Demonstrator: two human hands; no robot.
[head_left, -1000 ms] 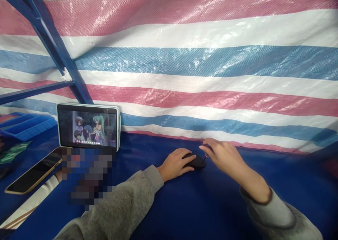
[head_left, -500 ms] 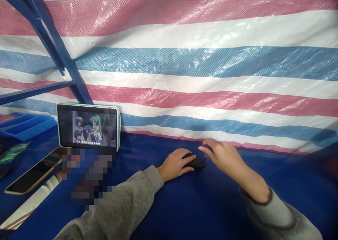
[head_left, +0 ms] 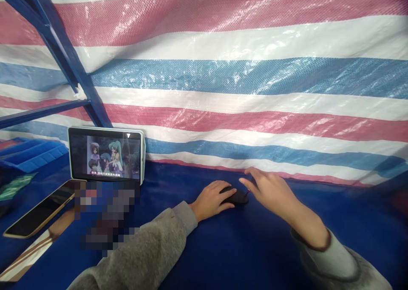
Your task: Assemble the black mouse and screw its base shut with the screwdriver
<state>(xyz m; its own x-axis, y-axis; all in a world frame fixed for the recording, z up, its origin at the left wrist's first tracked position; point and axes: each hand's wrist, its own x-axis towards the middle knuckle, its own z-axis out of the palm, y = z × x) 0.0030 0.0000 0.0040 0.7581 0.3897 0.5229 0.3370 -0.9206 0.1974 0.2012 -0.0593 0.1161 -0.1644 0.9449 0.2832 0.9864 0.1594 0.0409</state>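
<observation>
A black computer mouse [head_left: 239, 196] lies on the blue tabletop, ahead of me and a little right of centre. My left hand [head_left: 213, 200] is closed over its left end, with fingers on the top and the thumb along the near side. My right hand [head_left: 266, 190] hovers at the mouse's right end, thumb and index fingertip slightly apart. From under it a thin screwdriver [head_left: 247, 192] with a reddish part slants down to the mouse. Its handle is hidden by the hand, and its tip is too small to make out.
A tablet [head_left: 105, 154] playing a cartoon stands at the back left. Before it lie a phone [head_left: 41, 209] and a pixelated patch. Another person's striped sleeve [head_left: 28, 260] reaches in there. Blue bins [head_left: 35, 154] and a blue frame [head_left: 73, 69] stand left; striped sheeting [head_left: 223, 75] hangs behind.
The other person's sleeve at the left has shifted, and a small white triangle now shows on the tablet. Both my hands stay almost in place; the right has turned very slightly.
</observation>
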